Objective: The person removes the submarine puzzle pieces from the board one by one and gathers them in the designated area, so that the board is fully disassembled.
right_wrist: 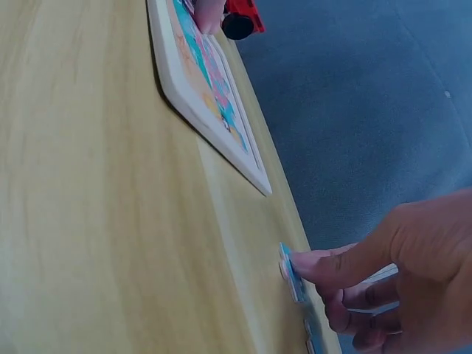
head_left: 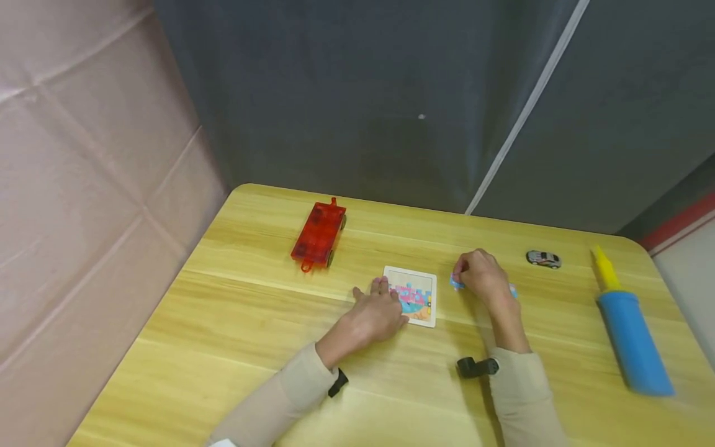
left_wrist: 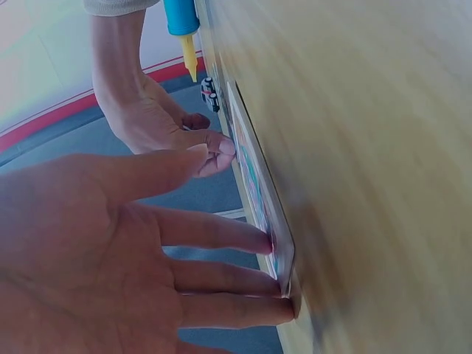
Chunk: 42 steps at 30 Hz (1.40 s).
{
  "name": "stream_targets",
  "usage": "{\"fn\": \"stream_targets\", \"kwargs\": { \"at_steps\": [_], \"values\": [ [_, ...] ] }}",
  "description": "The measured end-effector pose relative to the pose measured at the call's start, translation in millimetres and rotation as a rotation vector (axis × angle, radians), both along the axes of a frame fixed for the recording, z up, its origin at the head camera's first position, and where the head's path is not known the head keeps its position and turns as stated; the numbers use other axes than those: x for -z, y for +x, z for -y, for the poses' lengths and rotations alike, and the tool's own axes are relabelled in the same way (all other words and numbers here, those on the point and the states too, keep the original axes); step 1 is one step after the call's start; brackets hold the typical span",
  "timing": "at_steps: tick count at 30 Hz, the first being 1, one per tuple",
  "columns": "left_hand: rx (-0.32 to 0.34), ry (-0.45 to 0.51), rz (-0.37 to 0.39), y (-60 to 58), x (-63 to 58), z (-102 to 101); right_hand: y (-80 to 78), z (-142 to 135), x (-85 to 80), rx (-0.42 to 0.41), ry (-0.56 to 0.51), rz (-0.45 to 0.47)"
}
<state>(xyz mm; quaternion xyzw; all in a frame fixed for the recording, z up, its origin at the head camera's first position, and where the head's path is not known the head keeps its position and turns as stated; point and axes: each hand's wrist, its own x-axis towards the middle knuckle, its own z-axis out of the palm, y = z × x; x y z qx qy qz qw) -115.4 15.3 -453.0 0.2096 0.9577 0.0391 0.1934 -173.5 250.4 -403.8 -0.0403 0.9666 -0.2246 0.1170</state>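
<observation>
A square jigsaw puzzle tray (head_left: 410, 270) with a white rim lies on the table, its lower part filled with pink, teal and orange picture pieces. My left hand (head_left: 375, 315) rests at the tray's left side, its fingers stretched out; in the left wrist view the fingertips (left_wrist: 276, 310) touch the near edge and the pieces. To the right of the tray, my right hand (head_left: 485, 276) pinches a blue puzzle piece (right_wrist: 292, 273) between thumb and fingers, close over the tabletop. Another puzzle piece (head_left: 513, 290) lies beside the right hand, partly hidden by it.
A red toy wagon (head_left: 319, 234) with dark wheels stands at the back left of the wooden table (head_left: 223, 310). Right of the hands are a small silver toy car (head_left: 544, 259) and a blue hand pump (head_left: 635, 341) with a yellow nozzle. A dark partition (head_left: 335, 93) rises behind the table.
</observation>
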Motion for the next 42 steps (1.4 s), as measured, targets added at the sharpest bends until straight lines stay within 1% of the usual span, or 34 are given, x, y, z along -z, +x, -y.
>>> {"fn": "stream_targets", "kwargs": {
  "at_steps": [3,5,8,10,12,13,15,16,17,18,22,23,24,25,27,28,29,32,33,34,39,40,41,42],
  "values": [
    [-0.004,-0.011,0.001,0.8,-2.8,-0.2,0.8,2.9,-2.7,-0.003,0.012,0.007],
    [-0.009,-0.007,0.013,3.6,-10.1,0.5,1.3,5.8,-6.0,-0.018,0.012,0.009],
    [-0.021,0.008,0.038,10.3,-29.2,2.5,1.8,12.5,-11.9,-0.072,-0.008,0.007],
    [-0.03,0.01,0.044,15.3,-44.2,4.1,2.8,18.3,-15.9,-0.115,-0.029,0.001],
    [-0.034,0.004,0.036,19.3,-56.0,5.2,5.6,24.0,-18.4,-0.161,-0.054,-0.019],
    [-0.035,0.003,0.025,21.0,-60.2,5.6,7.9,26.1,-19.1,-0.18,-0.065,-0.032],
    [-0.027,0.001,0.011,22.8,-64.5,5.1,14.1,29.0,-17.9,-0.216,-0.076,-0.072],
    [-0.018,0.006,0.007,23.0,-64.3,4.3,17.9,29.6,-16.4,-0.233,-0.081,-0.091],
    [-0.007,0.019,-0.003,21.8,-58.6,2.9,22.1,29.8,-14.3,-0.245,-0.084,-0.106],
    [0.012,0.021,-0.009,21.9,-56.8,1.5,26.3,29.8,-11.7,-0.253,-0.086,-0.117],
    [0.101,0.022,-0.014,22.9,-45.6,-4.3,40.3,29.5,-1.1,-0.253,-0.085,-0.105],
    [0.12,0.015,-0.011,23.9,-44.8,-5.3,42.4,29.8,1.0,-0.247,-0.085,-0.103],
    [0.138,0.0,-0.005,26.3,-49.1,-5.8,43.9,30.0,2.1,-0.245,-0.084,-0.102],
    [0.147,-0.006,0.001,27.3,-49.6,-6.5,44.9,30.4,2.9,-0.244,-0.082,-0.104],
    [0.155,-0.014,0.014,28.9,-52.2,-6.9,45.5,32.2,4.1,-0.244,-0.079,-0.113],
    [0.157,-0.029,0.019,30.1,-56.7,-6.8,45.5,33.2,4.4,-0.246,-0.078,-0.116],
    [0.158,-0.028,0.023,30.6,-58.3,-6.6,45.4,34.1,4.7,-0.248,-0.078,-0.117],
    [0.165,-0.025,0.023,31.5,-59.9,-5.7,45.4,36.8,6.5,-0.246,-0.076,-0.104],
    [0.17,-0.016,0.021,30.5,-54.8,-5.5,45.5,37.3,7.2,-0.244,-0.075,-0.098],
    [0.174,-0.001,0.024,30.1,-52.1,-5.0,45.8,37.6,7.4,-0.239,-0.075,-0.091],
    [0.18,0.033,0.042,28.5,-50.2,-5.1,47.5,39.0,9.6,-0.205,-0.047,-0.069],
    [0.178,0.032,0.05,29.2,-54.7,-5.2,47.7,39.3,10.0,-0.198,-0.042,-0.068],
    [0.179,0.027,0.049,28.3,-55.3,-5.8,47.9,39.6,10.5,-0.193,-0.037,-0.068],
    [0.176,0.049,0.059,26.2,-50.0,-5.7,48.0,39.9,10.8,-0.189,-0.036,-0.069]
  ]
}}
